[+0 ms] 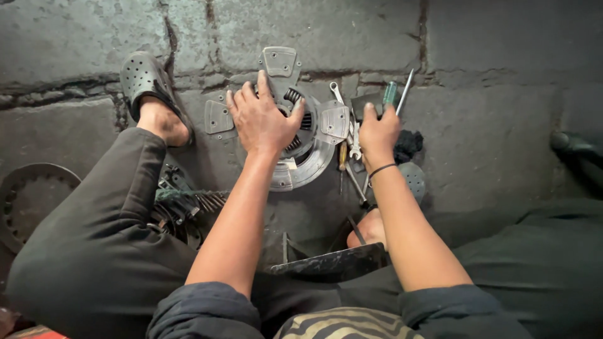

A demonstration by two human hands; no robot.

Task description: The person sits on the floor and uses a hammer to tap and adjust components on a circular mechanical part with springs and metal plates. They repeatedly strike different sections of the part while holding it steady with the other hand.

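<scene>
Head view, looking down at a stone floor (pixel 490 125). Centre frame: a clutch disc (pixel 301 135) with paddle-shaped friction pads and hub springs lies flat on the floor. The left hand (pixel 260 119) rests palm-down on its hub, fingers spread, grip open. Just right of the disc, the right hand (pixel 379 130) has its grip closed around a green-handled screwdriver (pixel 391 93), above loose wrenches (pixel 352 141). Upper left: a foot in a black perforated sandal (pixel 147 81). Left edge: a round toothed metal plate (pixel 28 201).
</scene>
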